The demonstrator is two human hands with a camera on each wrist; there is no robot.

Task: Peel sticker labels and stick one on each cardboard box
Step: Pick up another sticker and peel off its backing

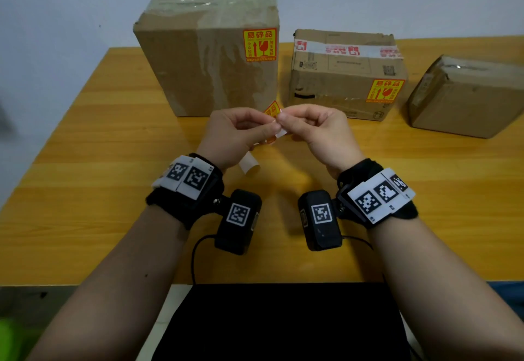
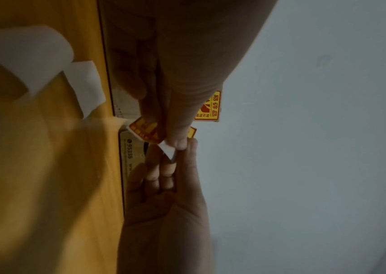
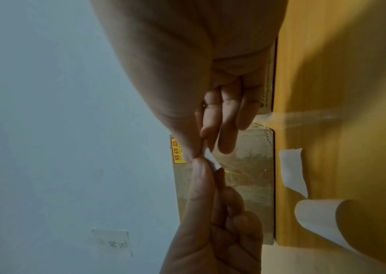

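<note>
Nearest, both hands are up over the middle of the tabletop [image 1: 85, 139]. The left hand [image 1: 229, 133] and the right hand [image 1: 317, 130] meet at their tips, and both pinch the same sticker label [image 1: 272, 109] on its white backing paper [image 1: 280, 133]. The other fingers [image 3: 228, 129] of the right hand are curled loosely and hold nothing.

The sticker is thin, light and bendy. It will likely curl and stick to skin or to itself, so it is best held by one corner, sticky side away. The backing looks smooth and may slip.

Just under the left hand, a curled strip of used backing [image 1: 249, 166] lies on the tabletop. It is loose and should not block anything.

Farther back, three cardboard boxes stand along the far edge. The tall box [image 1: 204, 62] has a yellow label [image 1: 259, 45] near its top right. The middle box [image 1: 340, 77] has a label [image 1: 385, 91] at its lower right. The right box [image 1: 465, 96], near the right edge, shows no label, so I think this sticker goes there. The way to it looks open.
</note>
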